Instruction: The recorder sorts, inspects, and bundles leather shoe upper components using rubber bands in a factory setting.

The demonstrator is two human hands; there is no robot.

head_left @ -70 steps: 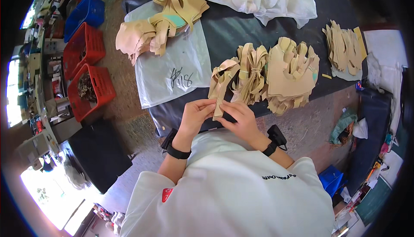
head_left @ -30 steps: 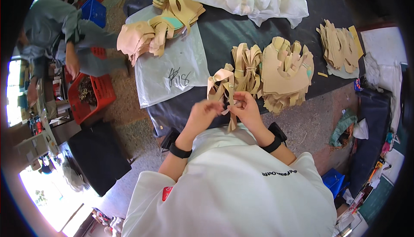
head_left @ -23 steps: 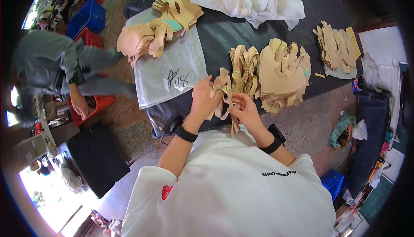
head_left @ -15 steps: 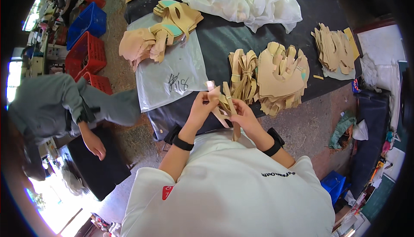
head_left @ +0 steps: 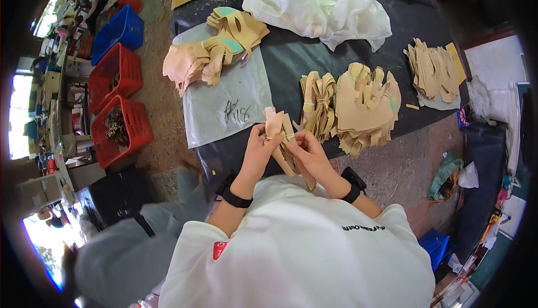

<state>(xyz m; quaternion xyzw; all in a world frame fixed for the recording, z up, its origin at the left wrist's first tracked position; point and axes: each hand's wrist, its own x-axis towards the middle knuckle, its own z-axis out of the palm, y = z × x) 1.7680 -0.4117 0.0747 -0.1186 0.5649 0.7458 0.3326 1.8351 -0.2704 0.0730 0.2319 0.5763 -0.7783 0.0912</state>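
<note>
Close to my body at the table's near edge, I hold a small bunch of tan, leather-like strips (head_left: 274, 122) in both hands. My left hand (head_left: 261, 150) is closed round the left side of the bunch, fingers pinching it. My right hand (head_left: 309, 152) pinches the right side, its thumb across the strips. Some strip ends hang down between the hands. Just beyond my right hand lies a tied bundle of similar strips (head_left: 318, 102). Beside it is a larger stack of curved cut pieces (head_left: 358, 103).
A clear plastic bag (head_left: 224, 109) lies under more cut pieces (head_left: 238, 31) at left. Crumpled white plastic (head_left: 302, 0) covers the far side; another stack (head_left: 432, 70) sits far right. Red crates (head_left: 124, 126) and a blue crate (head_left: 119, 33) stand left. A person in grey (head_left: 129, 263) is close behind left.
The strips in my hands have been drawn closer together. The person in grey has moved from the left toward the lower left, uncovering the near red crate. The view has shifted slightly.
</note>
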